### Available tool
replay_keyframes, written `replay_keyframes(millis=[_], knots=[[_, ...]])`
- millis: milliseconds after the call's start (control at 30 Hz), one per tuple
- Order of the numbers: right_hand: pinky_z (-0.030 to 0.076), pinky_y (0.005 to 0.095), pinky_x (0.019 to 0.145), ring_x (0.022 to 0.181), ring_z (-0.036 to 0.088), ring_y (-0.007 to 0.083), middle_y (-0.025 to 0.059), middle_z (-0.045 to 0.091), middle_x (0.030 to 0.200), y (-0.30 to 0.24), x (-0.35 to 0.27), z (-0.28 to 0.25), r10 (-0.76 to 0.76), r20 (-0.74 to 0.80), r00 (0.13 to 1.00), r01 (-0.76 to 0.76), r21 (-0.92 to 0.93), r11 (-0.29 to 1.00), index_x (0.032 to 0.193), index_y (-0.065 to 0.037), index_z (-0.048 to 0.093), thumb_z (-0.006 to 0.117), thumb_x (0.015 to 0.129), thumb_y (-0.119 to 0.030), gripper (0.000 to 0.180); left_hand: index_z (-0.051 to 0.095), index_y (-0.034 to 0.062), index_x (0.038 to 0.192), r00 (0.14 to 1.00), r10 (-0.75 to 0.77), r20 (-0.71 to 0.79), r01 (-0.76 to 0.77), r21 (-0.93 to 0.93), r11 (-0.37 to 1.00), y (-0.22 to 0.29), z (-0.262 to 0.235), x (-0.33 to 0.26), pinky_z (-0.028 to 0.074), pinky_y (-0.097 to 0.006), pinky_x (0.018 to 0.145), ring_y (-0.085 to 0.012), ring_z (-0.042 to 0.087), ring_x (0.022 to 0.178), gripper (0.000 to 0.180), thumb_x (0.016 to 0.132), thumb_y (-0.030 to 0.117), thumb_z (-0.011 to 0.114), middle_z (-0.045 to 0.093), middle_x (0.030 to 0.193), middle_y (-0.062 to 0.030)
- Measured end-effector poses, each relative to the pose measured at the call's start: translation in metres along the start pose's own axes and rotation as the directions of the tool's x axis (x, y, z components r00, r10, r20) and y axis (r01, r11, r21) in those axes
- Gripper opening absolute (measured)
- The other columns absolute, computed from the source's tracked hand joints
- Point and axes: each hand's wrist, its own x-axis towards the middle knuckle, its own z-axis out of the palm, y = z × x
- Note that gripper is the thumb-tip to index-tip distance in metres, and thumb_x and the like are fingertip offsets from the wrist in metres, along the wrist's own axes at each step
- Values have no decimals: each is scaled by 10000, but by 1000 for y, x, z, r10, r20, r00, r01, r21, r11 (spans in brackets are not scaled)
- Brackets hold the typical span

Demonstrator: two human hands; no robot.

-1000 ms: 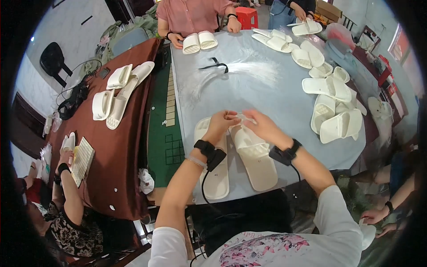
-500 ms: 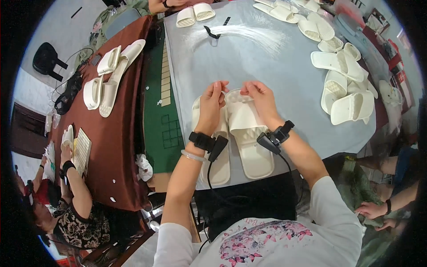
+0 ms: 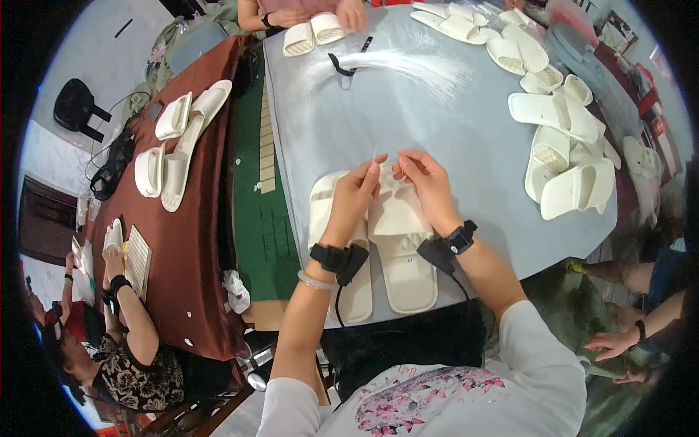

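Note:
A pair of cream slippers lies side by side at the near edge of the grey-covered table, the left slipper (image 3: 351, 300) and the right slipper (image 3: 411, 280) with toes pointing away from me. Above their toe ends, my left hand (image 3: 355, 197) pinches a thin clear strand, faintly visible at its fingertips. Close beside it, my right hand (image 3: 429, 186) has thumb and fingers pressed together over the right slipper's strap; what they hold is too fine to make out. A bundle of white translucent strands (image 3: 408, 62) with a black tie lies farther up the table.
Several loose cream slippers (image 3: 575, 182) are heaped along the right side. Across the table, a person's hands (image 3: 352, 14) are at another pair (image 3: 298, 40). On the left, a brown-covered table (image 3: 196, 240) bears more slippers, with a person seated at it. Another person's hand (image 3: 611, 342) shows at right.
My hands have shifted slightly down in view and sit closer together, fingertips still pinched. Across the table, the person's hand has come onto the slipper pair. The whole view has moved a little.

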Motion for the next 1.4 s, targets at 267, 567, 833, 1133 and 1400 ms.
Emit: replay_keyframes(millis=[267,567,833,1133,1400], knots=[[415,226,657,702,539,94,33,605,843,5,-1,-3,110,-47,993,-104,124,987,1012,-23,598,583,840,-182,235,569,29,1059,995,-15,-99,-3,-172,985,3,4,-2,280,-184,453,-32,344,497,276,917,241,464,392,560,58],[411,217,663,709,511,92,18,578,802,5,4,-3,73,39,997,-74,14,997,985,-6,609,579,841,-176,225,630,24,875,999,-20,30,16,124,992,-6,2,4,343,-179,567,-39,415,628,199,862,169,495,532,700,36],[383,204,614,658,473,69,-6,546,747,5,-11,2,-9,-3,1000,9,37,999,936,-2,606,590,834,-199,222,616,44,906,998,20,56,-27,129,991,-19,5,1,318,-169,493,-26,400,571,189,872,181,491,517,700,51],[382,206,614,659,475,68,-10,546,732,3,-6,-6,55,-48,997,-52,58,997,926,-11,612,591,834,-211,221,612,64,875,988,-139,64,141,-28,990,-7,5,0,297,-178,460,-28,375,492,199,884,218,486,429,577,65],[401,206,635,690,499,76,6,581,772,1,-4,0,17,28,999,-15,-66,998,946,-4,624,566,847,-202,229,615,68,870,991,-114,67,114,-1,993,-6,-1,2,291,-177,487,-27,360,536,193,880,214,489,438,605,74]])
